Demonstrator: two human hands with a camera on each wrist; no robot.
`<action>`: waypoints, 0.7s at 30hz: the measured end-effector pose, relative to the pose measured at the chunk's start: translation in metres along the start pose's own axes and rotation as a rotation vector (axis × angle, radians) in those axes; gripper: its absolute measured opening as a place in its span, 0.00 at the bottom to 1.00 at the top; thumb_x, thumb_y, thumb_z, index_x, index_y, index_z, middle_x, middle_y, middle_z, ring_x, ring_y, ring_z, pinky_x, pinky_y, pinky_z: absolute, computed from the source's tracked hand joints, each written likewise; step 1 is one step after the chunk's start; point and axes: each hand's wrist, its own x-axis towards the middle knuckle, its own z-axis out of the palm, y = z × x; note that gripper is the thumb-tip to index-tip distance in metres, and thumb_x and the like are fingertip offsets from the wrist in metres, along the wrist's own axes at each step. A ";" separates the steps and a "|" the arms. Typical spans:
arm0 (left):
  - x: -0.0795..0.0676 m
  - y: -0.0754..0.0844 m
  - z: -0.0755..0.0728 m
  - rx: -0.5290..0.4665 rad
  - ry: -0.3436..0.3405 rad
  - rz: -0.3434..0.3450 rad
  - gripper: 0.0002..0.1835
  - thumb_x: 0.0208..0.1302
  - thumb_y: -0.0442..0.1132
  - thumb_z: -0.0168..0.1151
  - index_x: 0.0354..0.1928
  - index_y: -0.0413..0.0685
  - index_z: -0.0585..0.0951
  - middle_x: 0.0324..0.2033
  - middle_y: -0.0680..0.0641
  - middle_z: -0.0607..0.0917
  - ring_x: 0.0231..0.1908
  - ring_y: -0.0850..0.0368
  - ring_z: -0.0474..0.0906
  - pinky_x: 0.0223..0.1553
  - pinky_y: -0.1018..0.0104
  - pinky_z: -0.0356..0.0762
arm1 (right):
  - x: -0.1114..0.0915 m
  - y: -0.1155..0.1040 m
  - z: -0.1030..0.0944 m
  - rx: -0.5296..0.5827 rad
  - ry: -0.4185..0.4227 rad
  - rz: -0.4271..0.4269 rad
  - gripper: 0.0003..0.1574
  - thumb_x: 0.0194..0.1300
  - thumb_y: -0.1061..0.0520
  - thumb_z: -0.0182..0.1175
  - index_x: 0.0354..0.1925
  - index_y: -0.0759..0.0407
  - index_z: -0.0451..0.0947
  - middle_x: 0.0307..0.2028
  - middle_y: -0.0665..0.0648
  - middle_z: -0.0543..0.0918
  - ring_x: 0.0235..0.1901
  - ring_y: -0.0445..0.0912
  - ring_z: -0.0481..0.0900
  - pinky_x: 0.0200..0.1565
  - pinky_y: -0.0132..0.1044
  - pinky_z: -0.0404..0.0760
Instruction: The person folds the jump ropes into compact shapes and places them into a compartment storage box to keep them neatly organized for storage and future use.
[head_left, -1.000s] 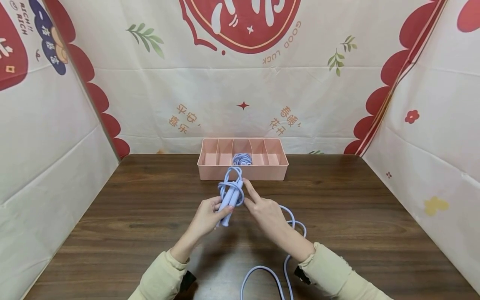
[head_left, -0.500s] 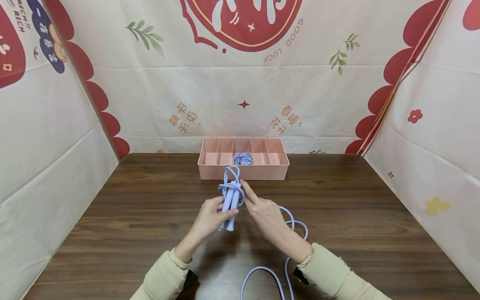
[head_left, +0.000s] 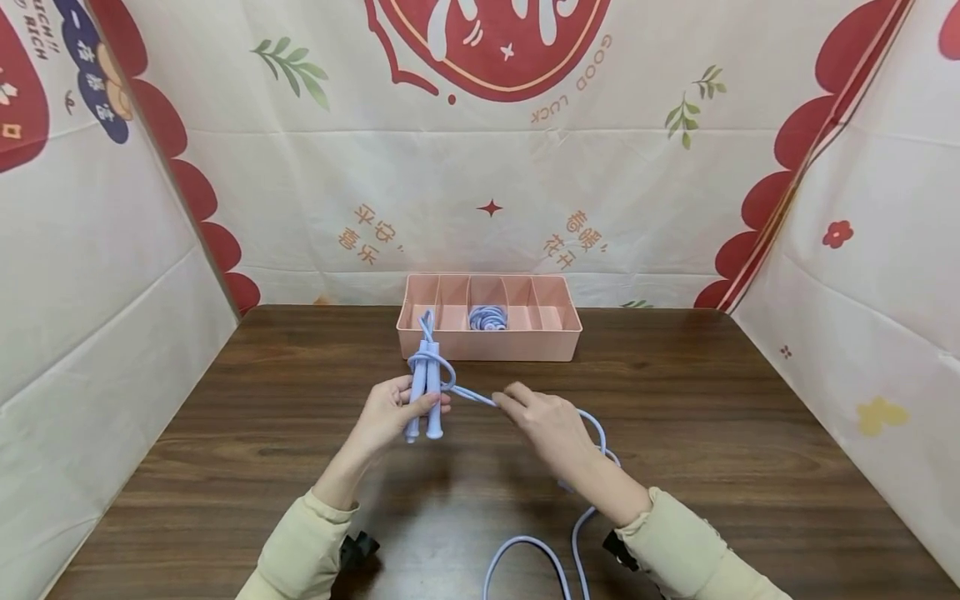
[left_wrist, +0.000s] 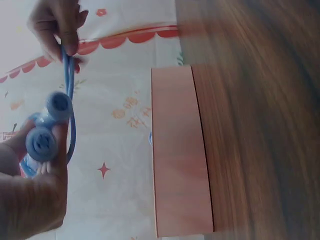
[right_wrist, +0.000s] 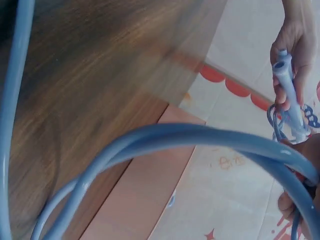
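Note:
My left hand (head_left: 386, 417) grips the two light-blue handles of a jump rope (head_left: 432, 383) side by side, held above the table. Cord is looped round the handles, and a small loop stands up past their far ends. To the right, my right hand (head_left: 547, 429) pinches the doubled cord, which runs taut from the handles to its fingers. From there the rest of the cord hangs down to the table's near edge. In the left wrist view the handles' round ends (left_wrist: 42, 144) face the camera. The right wrist view shows the cord (right_wrist: 165, 135) arching close by.
Behind the hands a pink box (head_left: 495, 346) with several compartments stands at the table's back. A coiled light-blue rope (head_left: 488, 318) lies in its middle compartment. Printed white cloth (head_left: 285, 192) hangs round the back and sides of the wooden table (head_left: 247, 417).
My left hand has moved left with the handles, which now stand more upright. My right hand has moved slightly right, drawing the doubled cord out straight between the hands.

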 end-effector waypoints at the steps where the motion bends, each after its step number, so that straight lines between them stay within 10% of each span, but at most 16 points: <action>1: -0.001 0.000 -0.002 0.014 0.016 0.008 0.16 0.61 0.30 0.55 0.46 0.22 0.70 0.36 0.31 0.82 0.32 0.58 0.83 0.36 0.63 0.79 | 0.000 0.001 -0.001 0.006 0.004 -0.008 0.11 0.56 0.60 0.55 0.39 0.57 0.79 0.31 0.51 0.77 0.15 0.42 0.71 0.16 0.32 0.69; 12: 0.000 -0.003 -0.010 0.356 0.340 0.058 0.10 0.55 0.33 0.64 0.37 0.34 0.79 0.29 0.39 0.85 0.18 0.65 0.75 0.13 0.74 0.66 | -0.006 -0.011 -0.015 -0.022 0.020 -0.130 0.32 0.73 0.50 0.27 0.39 0.60 0.79 0.21 0.50 0.71 0.11 0.39 0.63 0.13 0.28 0.64; 21: 0.011 0.003 -0.009 0.622 0.534 0.264 0.08 0.49 0.36 0.68 0.29 0.38 0.81 0.18 0.44 0.84 0.18 0.58 0.77 0.19 0.72 0.69 | 0.009 -0.017 -0.035 0.218 -0.181 0.285 0.03 0.54 0.59 0.63 0.30 0.57 0.80 0.18 0.44 0.70 0.15 0.36 0.65 0.18 0.31 0.66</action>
